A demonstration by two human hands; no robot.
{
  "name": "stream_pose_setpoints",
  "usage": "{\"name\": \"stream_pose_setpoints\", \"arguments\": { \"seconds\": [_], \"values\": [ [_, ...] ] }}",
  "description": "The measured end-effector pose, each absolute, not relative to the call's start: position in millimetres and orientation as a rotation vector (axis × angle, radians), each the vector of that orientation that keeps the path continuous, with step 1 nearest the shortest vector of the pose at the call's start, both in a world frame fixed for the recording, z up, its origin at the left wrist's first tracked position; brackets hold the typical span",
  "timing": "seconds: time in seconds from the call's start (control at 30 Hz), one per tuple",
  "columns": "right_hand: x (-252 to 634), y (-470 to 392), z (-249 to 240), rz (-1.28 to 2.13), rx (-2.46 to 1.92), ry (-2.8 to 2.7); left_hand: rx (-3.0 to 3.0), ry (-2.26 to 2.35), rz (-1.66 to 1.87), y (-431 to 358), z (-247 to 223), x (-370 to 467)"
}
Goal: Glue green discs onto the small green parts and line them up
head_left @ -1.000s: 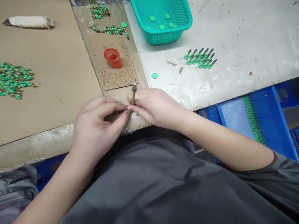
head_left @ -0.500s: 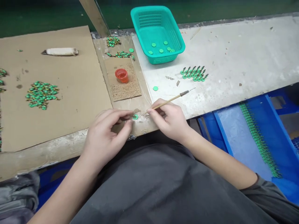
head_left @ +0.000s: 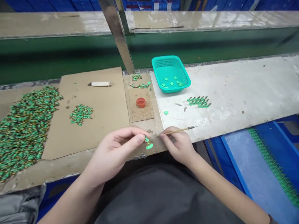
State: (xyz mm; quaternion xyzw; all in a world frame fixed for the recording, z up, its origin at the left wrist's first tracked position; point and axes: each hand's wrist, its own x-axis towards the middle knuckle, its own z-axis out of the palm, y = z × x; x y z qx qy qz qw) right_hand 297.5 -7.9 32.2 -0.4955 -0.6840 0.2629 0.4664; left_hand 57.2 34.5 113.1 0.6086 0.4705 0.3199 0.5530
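Note:
Between thumb and fingertips, my left hand (head_left: 119, 151) pinches a small green figurine (head_left: 147, 141) by its top. A round green disc base is at its lower end, tilted and held above the table's front edge. My right hand (head_left: 178, 144) is closed around a thin paintbrush (head_left: 178, 131), whose bristle end points right, away from the figurine. A small red cup (head_left: 140, 102) stands on a speckled cardboard piece (head_left: 142, 115) beyond both hands. One loose green disc (head_left: 166, 113) lies on the white surface, past my right hand.
A teal basket (head_left: 171, 88) holding several green discs stands at the back. Right of it, several figurines (head_left: 199, 101) stand upright on discs. Leftward are a small figurine pile (head_left: 81, 114), a large heap (head_left: 28, 127) and a white-wrapped tool (head_left: 101, 84). A blue tray (head_left: 243, 165) sits lower right.
The view has tipped up, showing more of the far side. My left hand has raised the figurine with its disc off the table. My right hand still grips the paintbrush.

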Motion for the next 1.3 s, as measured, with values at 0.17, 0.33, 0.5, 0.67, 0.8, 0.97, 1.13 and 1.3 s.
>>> {"name": "stream_pose_setpoints", "arguments": {
  "seconds": [0.17, 0.33, 0.5, 0.67, 0.8, 0.97, 1.13, 1.3],
  "values": [
    [295.4, -7.7, 33.1, 0.630, -1.215, -1.687, 1.427, 1.094, 0.760, 32.6, 118.6, 59.8],
    [293.4, -4.9, 31.2, 0.627, -1.192, -1.675, 1.488, 1.079, 0.770, 37.9, 117.3, 61.8],
    [297.5, -9.3, 29.8, 0.549, -1.154, -1.668, 1.700, 1.182, 0.758, 54.7, 111.5, 68.5],
    [323.0, -30.6, 27.9, 0.515, -1.240, -1.577, 1.974, 1.131, 0.662, 85.8, 104.8, 103.7],
    [348.6, -51.6, 29.9, 0.473, -1.303, -1.486, 2.201, 0.955, 0.668, 111.3, 95.8, 165.3],
    [372.4, -65.7, 31.1, 0.414, -1.331, -1.413, 2.417, 0.850, 0.697, 145.3, 74.4, 244.1],
    [388.3, -77.5, 31.2, 0.396, -1.361, -1.364, 2.533, 0.884, 0.730, 161.6, 59.7, 272.7],
    [399.8, -81.8, 30.4, 0.409, -1.373, -1.330, 2.563, 0.933, 0.719, 162.0, 56.2, 279.7]
  ]
}}
